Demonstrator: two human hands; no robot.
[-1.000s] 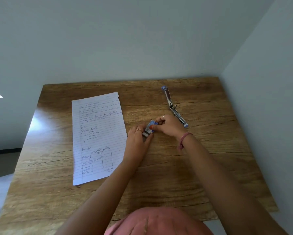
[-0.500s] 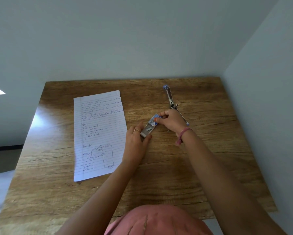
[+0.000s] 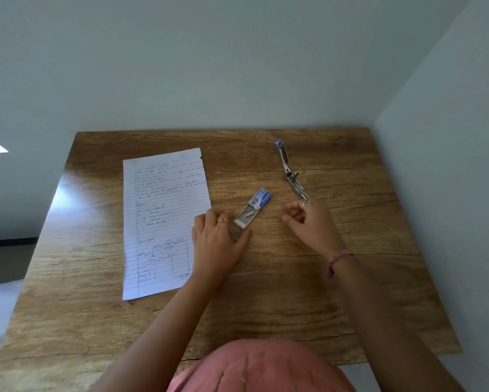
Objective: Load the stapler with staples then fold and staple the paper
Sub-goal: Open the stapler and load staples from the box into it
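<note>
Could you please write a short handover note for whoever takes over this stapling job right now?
Left hand: open, resting on the table beside the staple box.
Right hand: loosely curled, empty as far as I can see, near the stapler.
Staple box lies slid open, a few staples showing inside. Stapler lies swung open, far right. Paper flat and unfolded, left.
Left to do: load staples, close stapler, fold and staple the paper.

Lined paper [image 3: 164, 222] carrying handwritten blue-ink lines and flowchart with boxes and diamond; writing showing too small and blurred to read, no word being made out with certainty. Staple box [image 3: 253, 207], blue sleeve bearing white brand lettering, also not resolving into legible letters. Stapler [image 3: 290, 172] showing no readable marking. No numbers or signs reading clearly anywhere.
</note>
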